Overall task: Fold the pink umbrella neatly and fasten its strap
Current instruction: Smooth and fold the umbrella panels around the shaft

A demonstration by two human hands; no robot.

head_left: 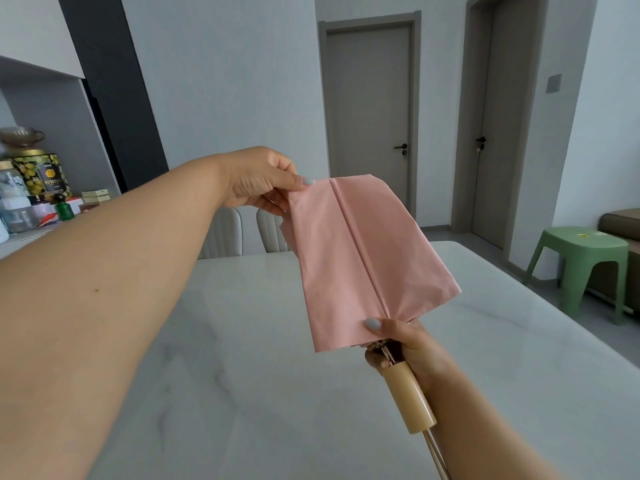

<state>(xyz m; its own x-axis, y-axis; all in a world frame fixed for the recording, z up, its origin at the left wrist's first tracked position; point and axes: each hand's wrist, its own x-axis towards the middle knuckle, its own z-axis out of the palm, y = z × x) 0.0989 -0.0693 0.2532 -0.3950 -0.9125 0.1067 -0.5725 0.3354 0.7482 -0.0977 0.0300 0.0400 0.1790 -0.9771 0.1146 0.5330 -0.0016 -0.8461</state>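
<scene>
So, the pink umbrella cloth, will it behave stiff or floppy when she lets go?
Probably floppy: the pink canopy stays flat only where the left hand pinches its corner. It looks thin and light. The handle looks rigid.

We are looking through a single wide-angle head camera, facing forward and slightly down across the white worktop [242,341] toward two grey doors [369,109], with both forearms reaching close in from the bottom edge.

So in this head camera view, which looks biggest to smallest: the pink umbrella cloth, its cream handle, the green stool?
1. Pink umbrella cloth, clearly largest.
2. Green stool.
3. Cream handle, smallest.
The stool stands farther away, so only its apparent size is ranked.
</scene>
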